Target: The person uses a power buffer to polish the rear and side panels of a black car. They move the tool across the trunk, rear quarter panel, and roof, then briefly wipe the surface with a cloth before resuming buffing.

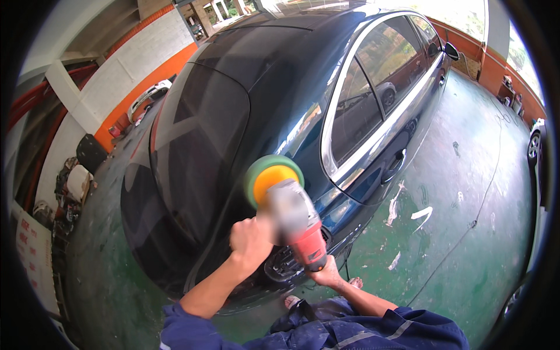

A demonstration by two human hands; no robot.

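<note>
1. At the tool's front end, the left hand [251,238] is curled closed beside the grey head; blur hides exactly what its fingers wrap.
2. Down at the rear, the right hand [326,273] is clamped around the back of the body, partly hidden beneath it.
3. Between them sits the red-and-grey power polisher [307,240], tilted, over the car's rear corner. It looks weighty and rigid, so a two-ended hold suits it: rear body and front side, clear of the disc.
4. Out front, the round green-rimmed pad with a yellow-orange centre [272,179] seems to lie against the bodywork, its contact face hidden. Probably soft and yielding, and liable to skid.
5. Beneath it, the glossy dark-blue car [280,87] gleams: hard, slick paint, surely easy to mar.
6. Farther right, a thin dark cable [473,224] trails across the scuffed green-painted floor [437,262].
</note>
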